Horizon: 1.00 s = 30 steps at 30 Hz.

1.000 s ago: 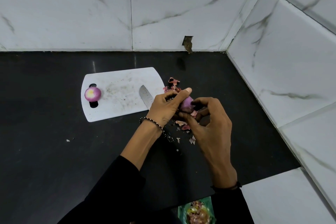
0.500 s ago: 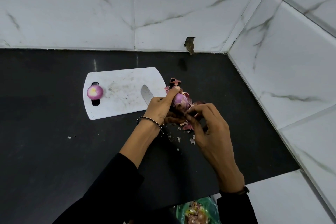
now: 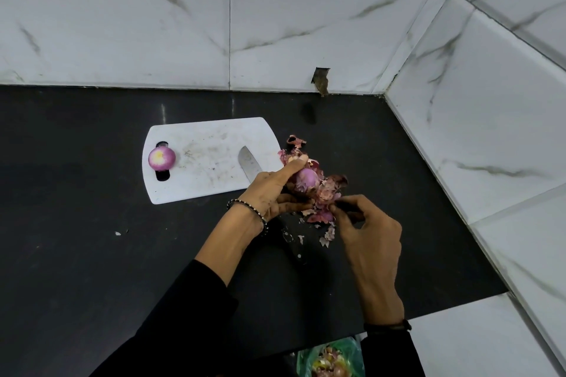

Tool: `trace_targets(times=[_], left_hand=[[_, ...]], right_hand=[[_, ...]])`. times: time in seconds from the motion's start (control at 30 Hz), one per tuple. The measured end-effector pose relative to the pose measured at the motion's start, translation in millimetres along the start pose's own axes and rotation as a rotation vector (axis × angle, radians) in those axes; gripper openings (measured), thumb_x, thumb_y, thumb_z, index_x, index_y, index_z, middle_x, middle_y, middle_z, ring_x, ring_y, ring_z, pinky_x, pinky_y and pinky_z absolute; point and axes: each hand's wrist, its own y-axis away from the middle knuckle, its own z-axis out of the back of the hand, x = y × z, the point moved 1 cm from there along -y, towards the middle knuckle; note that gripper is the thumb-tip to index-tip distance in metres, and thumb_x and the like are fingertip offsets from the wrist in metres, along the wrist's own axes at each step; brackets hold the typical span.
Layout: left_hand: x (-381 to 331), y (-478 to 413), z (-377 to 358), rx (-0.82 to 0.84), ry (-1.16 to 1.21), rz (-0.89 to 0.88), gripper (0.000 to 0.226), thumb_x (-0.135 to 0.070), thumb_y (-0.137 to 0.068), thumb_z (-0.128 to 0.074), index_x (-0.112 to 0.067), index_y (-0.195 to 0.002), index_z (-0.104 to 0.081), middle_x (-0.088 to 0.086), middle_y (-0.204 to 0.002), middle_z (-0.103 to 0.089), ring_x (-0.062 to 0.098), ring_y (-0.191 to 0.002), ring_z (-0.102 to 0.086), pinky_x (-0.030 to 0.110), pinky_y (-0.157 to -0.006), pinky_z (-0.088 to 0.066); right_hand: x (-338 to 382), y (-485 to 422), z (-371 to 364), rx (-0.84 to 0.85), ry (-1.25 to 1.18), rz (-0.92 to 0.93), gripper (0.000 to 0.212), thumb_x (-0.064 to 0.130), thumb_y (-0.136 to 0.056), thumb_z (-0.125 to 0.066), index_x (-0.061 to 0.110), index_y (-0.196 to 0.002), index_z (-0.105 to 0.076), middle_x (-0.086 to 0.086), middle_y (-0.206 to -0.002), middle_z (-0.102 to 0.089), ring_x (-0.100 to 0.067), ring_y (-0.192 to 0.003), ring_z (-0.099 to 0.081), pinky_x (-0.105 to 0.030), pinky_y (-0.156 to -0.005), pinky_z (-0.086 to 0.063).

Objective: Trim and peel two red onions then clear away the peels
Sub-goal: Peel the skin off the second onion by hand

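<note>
My left hand (image 3: pixel 272 190) grips a partly peeled red onion (image 3: pixel 307 178) just above the black counter, right of the white cutting board (image 3: pixel 202 168). My right hand (image 3: pixel 367 229) pinches a strip of papery skin (image 3: pixel 329 193) that hangs off the onion. A peeled red onion (image 3: pixel 161 158) sits at the left end of the board. Loose peels (image 3: pixel 321 217) lie under and around my hands, with more (image 3: pixel 294 144) by the board's right corner.
A knife lies with its blade (image 3: pixel 248 164) on the board and its black handle (image 3: pixel 294 242) on the counter under my left wrist. A green bag (image 3: pixel 330 358) with scraps sits below the counter's front edge. Marble-tiled walls close the back and right.
My right hand has drawn back from the onion toward me, pulling skin off it. More of the onion's purple surface shows, and peels have gathered beneath.
</note>
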Motion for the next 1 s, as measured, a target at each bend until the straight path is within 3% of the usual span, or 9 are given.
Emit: trace_targets(times=[0.07, 0.17, 0.3, 0.47, 0.63, 0.7, 0.83, 0.93, 1.0], left_hand=[[0, 0, 0, 0.004, 0.035, 0.022, 0.047, -0.037, -0.083, -0.076, 0.003, -0.107, -0.065, 0.022, -0.092, -0.075, 0.029, -0.079, -0.074, 0.042, -0.077, -0.062], [0, 0, -3, 0.032, 0.11, 0.057, 0.048, -0.034, -0.082, -0.078, 0.002, -0.11, -0.063, 0.024, -0.1, -0.073, 0.032, -0.089, -0.074, 0.044, -0.081, -0.061], [-1, 3, -6, 0.101, 0.188, 0.081, 0.047, -0.034, -0.08, -0.077, 0.001, -0.109, -0.063, 0.023, -0.101, -0.073, 0.032, -0.092, -0.074, 0.041, -0.078, -0.062], [-1, 6, -7, 0.194, 0.213, 0.075, 0.046, -0.035, -0.084, -0.072, 0.004, -0.108, -0.063, 0.023, -0.098, -0.074, 0.033, -0.089, -0.074, 0.039, -0.079, -0.061], [1, 7, -6, 0.291, 0.091, -0.018, 0.064, -0.051, -0.071, -0.066, 0.003, -0.106, -0.066, 0.018, -0.103, -0.074, 0.027, -0.094, -0.073, 0.031, -0.078, -0.061], [3, 7, -5, 0.313, 0.077, -0.057, 0.078, -0.057, -0.061, -0.071, 0.004, -0.108, -0.066, 0.023, -0.108, -0.071, 0.026, -0.089, -0.072, 0.031, -0.075, -0.06], [5, 3, -3, 0.397, 0.095, -0.119, 0.12, -0.067, -0.044, -0.085, 0.01, -0.129, -0.054, 0.024, -0.114, -0.056, 0.013, -0.069, -0.057, 0.027, -0.072, -0.059], [6, 2, -2, 0.438, 0.073, -0.139, 0.121, -0.07, -0.037, -0.086, 0.008, -0.125, -0.058, 0.02, -0.107, -0.059, 0.012, -0.068, -0.055, 0.029, -0.077, -0.06], [7, 1, -2, 0.454, 0.06, -0.144, 0.114, -0.07, -0.034, -0.086, 0.006, -0.115, -0.063, 0.011, -0.088, -0.066, 0.008, -0.061, -0.058, 0.027, -0.071, -0.06]], right_hand=[[-3, 1, -2, 0.043, 0.017, -0.027, 0.024, 0.019, -0.096, -0.065, 0.024, -0.119, -0.07, 0.01, -0.102, -0.071, 0.001, -0.077, -0.062, -0.014, -0.068, -0.05], [-4, 1, -4, 0.104, 0.065, -0.073, 0.016, 0.03, -0.1, -0.057, 0.024, -0.11, -0.068, 0.013, -0.085, -0.065, -0.004, -0.067, -0.06, -0.024, -0.061, -0.053], [-3, 0, -1, 0.065, 0.012, -0.023, 0.015, 0.02, -0.094, -0.067, 0.021, -0.108, -0.067, 0.013, -0.097, -0.063, 0.001, -0.084, -0.06, -0.016, -0.076, -0.051], [9, -5, 7, -0.023, -0.085, 0.006, 0.016, 0.019, -0.096, -0.065, 0.023, -0.111, -0.066, 0.017, -0.097, -0.064, 0.007, -0.088, -0.062, -0.008, -0.076, -0.049], [30, -7, 17, -0.051, -0.231, 0.105, 0.016, 0.027, -0.094, -0.069, 0.018, -0.107, -0.07, 0.01, -0.098, -0.068, -0.003, -0.09, -0.064, -0.017, -0.077, -0.053], [38, -8, 20, -0.033, -0.261, 0.172, 0.028, 0.03, -0.085, -0.078, 0.019, -0.108, -0.066, 0.007, -0.103, -0.064, -0.004, -0.089, -0.062, -0.013, -0.076, -0.051], [42, -12, 21, -0.012, -0.23, 0.257, 0.047, 0.034, -0.073, -0.084, 0.013, -0.11, -0.064, 0.0, -0.108, -0.058, -0.004, -0.089, -0.057, -0.009, -0.074, -0.046], [43, -13, 23, -0.025, -0.22, 0.294, 0.046, 0.032, -0.071, -0.085, 0.011, -0.107, -0.064, -0.001, -0.105, -0.057, -0.001, -0.088, -0.054, -0.007, -0.074, -0.045], [44, -12, 24, -0.025, -0.215, 0.298, 0.046, 0.034, -0.072, -0.084, 0.011, -0.106, -0.064, -0.001, -0.105, -0.057, 0.0, -0.088, -0.053, -0.007, -0.074, -0.044]])
